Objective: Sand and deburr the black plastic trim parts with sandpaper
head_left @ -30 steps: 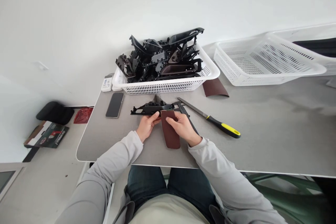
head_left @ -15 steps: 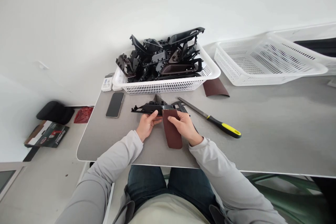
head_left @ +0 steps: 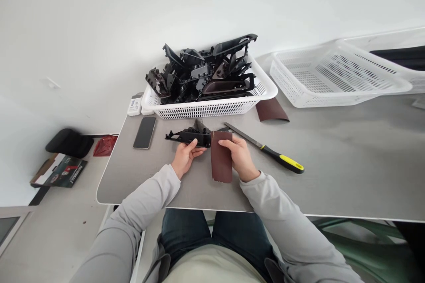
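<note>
My left hand (head_left: 186,155) grips a black plastic part (head_left: 191,137) by its near side, with the thumb on top. Between the thumb and fingers of my right hand (head_left: 241,154) is a dark red-brown sheet (head_left: 221,161), which hangs down toward the table's front edge. The sheet's upper left edge lies beside the right end of the black part; whether they touch I cannot tell. Behind my right hand lies a file (head_left: 277,155) with a black and yellow handle. A grey tool, partly hidden by the sheet, shows behind it.
A white basket (head_left: 212,110) heaped with black parts stands at the back. Another white basket (head_left: 348,101) is on the right. A second red-brown sheet (head_left: 272,110), a phone (head_left: 144,132) and a small white box (head_left: 134,106) lie on the grey table (head_left: 338,163).
My right hand has moved slightly right and up with the sheet, which now hangs straighter. More of the black part's right end shows. My left hand has hardly moved.
</note>
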Action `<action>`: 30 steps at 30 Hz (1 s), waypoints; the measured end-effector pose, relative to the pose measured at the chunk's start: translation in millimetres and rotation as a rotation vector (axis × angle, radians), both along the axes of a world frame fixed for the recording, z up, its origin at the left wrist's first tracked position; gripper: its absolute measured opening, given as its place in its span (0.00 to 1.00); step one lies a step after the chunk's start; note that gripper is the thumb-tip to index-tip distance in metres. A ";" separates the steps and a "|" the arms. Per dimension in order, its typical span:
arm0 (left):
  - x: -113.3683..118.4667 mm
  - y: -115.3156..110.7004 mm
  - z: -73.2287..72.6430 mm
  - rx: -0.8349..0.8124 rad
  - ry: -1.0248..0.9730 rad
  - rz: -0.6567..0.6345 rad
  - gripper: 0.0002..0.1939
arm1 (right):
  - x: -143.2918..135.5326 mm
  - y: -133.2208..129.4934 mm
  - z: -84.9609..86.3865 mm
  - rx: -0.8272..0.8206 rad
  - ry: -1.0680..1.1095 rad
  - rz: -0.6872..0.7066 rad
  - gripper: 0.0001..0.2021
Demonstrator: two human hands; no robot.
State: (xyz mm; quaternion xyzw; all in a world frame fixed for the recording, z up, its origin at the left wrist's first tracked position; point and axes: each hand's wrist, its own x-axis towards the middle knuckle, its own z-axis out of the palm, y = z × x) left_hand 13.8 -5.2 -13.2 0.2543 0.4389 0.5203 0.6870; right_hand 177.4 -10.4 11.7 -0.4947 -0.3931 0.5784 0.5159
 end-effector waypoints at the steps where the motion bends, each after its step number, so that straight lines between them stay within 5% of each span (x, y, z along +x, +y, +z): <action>1: -0.2 0.0 0.5 0.001 -0.004 0.003 0.14 | 0.3 0.9 0.5 -0.033 0.020 -0.008 0.10; 8: 0.3 -2.7 5.6 0.001 -0.055 -0.054 0.14 | -3.1 -2.1 5.7 -0.082 0.141 0.007 0.10; 30: 3.9 -6.0 4.3 0.083 -0.082 -0.066 0.17 | -4.8 -6.5 4.4 0.103 -0.214 0.188 0.09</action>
